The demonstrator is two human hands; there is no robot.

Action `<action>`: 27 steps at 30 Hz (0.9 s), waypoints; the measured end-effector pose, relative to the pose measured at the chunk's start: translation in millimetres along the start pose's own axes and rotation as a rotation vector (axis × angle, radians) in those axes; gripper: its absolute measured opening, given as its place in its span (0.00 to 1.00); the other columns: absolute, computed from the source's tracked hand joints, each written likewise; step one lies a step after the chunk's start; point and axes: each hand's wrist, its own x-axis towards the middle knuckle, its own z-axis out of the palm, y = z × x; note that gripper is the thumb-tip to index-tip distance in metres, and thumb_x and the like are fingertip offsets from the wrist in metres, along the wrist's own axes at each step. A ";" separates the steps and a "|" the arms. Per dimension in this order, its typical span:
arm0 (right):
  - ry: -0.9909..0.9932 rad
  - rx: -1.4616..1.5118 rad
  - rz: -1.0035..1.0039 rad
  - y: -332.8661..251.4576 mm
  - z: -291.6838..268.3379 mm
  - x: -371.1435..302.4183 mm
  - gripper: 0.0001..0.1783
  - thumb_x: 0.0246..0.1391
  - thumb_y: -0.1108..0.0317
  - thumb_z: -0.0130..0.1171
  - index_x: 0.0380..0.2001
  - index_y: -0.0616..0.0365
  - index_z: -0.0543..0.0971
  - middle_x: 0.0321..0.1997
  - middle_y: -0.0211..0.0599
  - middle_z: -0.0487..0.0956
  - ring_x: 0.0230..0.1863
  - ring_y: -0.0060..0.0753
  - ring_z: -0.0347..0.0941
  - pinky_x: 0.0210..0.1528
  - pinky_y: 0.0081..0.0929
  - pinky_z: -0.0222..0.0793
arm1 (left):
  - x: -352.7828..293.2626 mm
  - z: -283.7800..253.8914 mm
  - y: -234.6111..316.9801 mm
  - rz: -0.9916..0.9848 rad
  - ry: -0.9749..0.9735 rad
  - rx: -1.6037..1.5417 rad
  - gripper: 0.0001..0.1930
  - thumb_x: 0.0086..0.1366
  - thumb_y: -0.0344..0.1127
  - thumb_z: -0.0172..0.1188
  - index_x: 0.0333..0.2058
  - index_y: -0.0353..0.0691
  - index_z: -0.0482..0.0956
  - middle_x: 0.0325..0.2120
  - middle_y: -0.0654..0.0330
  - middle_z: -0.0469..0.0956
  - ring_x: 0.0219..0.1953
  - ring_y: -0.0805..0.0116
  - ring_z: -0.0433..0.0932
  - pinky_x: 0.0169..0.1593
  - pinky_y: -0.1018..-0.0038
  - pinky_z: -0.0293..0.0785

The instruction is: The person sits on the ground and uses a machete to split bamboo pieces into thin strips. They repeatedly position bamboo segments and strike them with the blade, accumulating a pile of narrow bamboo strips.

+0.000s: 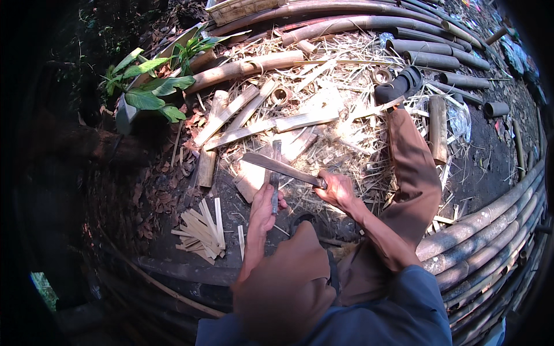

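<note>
My right hand (339, 190) is wrapped round the handle of a machete (283, 166), whose long dark blade points left. The blade crosses over a narrow, dark bamboo strip (275, 184) that stands nearly upright in the picture. Whether blade and strip touch, I cannot tell. My left hand (264, 206) grips the strip's lower part, fingers closed round it. Under the strip's upper end lies a pale flat piece of wood (251, 180). To the left of my left hand, a pile of thin split bamboo strips (202, 229) rests on the dark ground.
Split bamboo pieces (226, 115) lie ahead among pale shavings (340, 75). My outstretched leg (412, 158) spans the right side. Long bamboo poles (467, 254) are stacked at the lower right, more poles (352, 23) at the back. A leafy plant (151, 92) grows far left.
</note>
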 end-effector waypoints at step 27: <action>0.072 0.107 0.393 81.1 -39.2 74.8 0.15 0.50 0.59 0.57 0.33 0.61 0.80 0.18 0.44 0.78 0.21 0.43 0.77 0.27 0.40 0.73 | -144.6 19.0 58.8 0.062 -0.207 0.101 0.22 0.74 0.44 0.46 0.59 0.37 0.64 0.21 0.65 0.66 0.14 0.82 0.60 0.21 0.83 0.61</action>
